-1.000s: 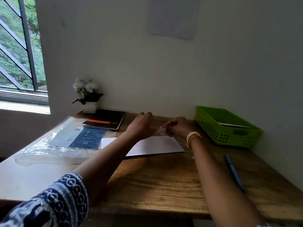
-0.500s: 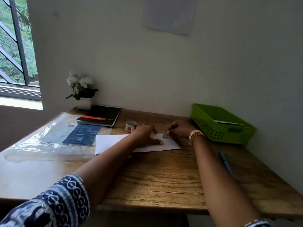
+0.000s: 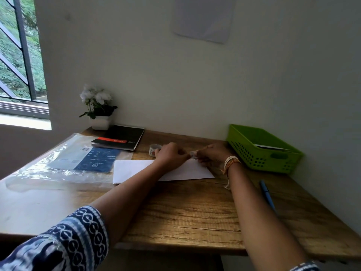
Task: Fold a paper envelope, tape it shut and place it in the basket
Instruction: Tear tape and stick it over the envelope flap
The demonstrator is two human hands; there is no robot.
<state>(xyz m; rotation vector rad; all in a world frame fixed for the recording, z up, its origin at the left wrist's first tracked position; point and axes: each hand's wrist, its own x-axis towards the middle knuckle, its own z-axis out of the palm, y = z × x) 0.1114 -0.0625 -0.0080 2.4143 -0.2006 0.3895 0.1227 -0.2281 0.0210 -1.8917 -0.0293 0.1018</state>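
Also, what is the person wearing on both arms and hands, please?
The left arm has a dark blue sleeve with a white looping pattern, ending at about the elbow. The right wrist carries a stack of thin orange and white bangles, with a pale thread hanging below. Both hands, left hand and right hand, are bare; no rings can be made out.

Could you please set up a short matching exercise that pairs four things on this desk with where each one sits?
Things:
1. green basket
2. blue pen
3. tape roll
4. white envelope

Places:
A. flat on the desk under both hands
B. far right corner of the desk, against the wall
C. just behind the left hand, in front of the black notebook
D. on the bare wood near the right edge, nearer the person than the basket

Pairs: 1-B, 2-D, 3-C, 4-A
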